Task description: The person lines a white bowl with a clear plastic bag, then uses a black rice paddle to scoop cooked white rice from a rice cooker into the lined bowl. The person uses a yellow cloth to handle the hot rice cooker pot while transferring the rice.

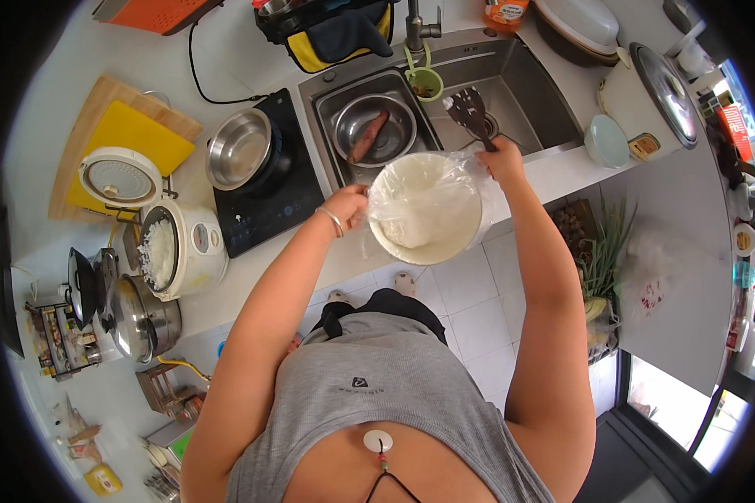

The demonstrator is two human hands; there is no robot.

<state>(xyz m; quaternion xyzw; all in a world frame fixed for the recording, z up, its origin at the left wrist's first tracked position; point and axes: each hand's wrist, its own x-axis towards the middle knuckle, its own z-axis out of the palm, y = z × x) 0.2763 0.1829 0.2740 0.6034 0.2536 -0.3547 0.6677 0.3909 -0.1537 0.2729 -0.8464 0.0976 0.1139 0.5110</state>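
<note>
A large white bowl [432, 243] hangs in front of the sink's edge, with clear plastic film [440, 189] lying across it and over its rim. My left hand [344, 206] is closed at the bowl's left rim, film bunched by the fingers. On the other side my right hand [503, 161] grips a dark rice paddle [468, 111], its blade pointing away over the sink with white bits stuck on it. That hand is also close to the film's right edge; whether it pinches the film I cannot tell. White contents show dimly through the film.
In the double sink [545, 109], a steel bowl [403, 117] holds a reddish-brown long root. To the left are an induction hob [298, 197] with a steel pan [239, 149] and an open rice cooker [197, 251] with rice. A pale green bowl [606, 141] stands right.
</note>
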